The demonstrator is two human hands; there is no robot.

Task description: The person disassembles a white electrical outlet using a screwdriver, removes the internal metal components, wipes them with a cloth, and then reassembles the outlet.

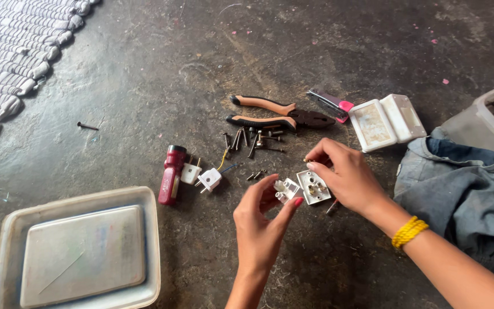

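Left hand [264,220] pinches a small white plug piece [286,189] — light, stiff plastic, likely slippery — while right hand [343,174] clasps the square socket base [314,186] just beside it by its edges.

Dark concrete floor [144,74], orange-handled pliers [275,113] at twelve o'clock, loose screws [253,140] below them, maroon screwdriver [171,174] at nine, plastic tray [75,252] at eight, denim cloth [464,189] at three.

You get soft, even daylight, perhaps coming from the upper left; shadows under the pliers [281,113] and both hands stay faint. Focus is sharp mid-frame, with slight wide-angle stretch at the edges and no glare.
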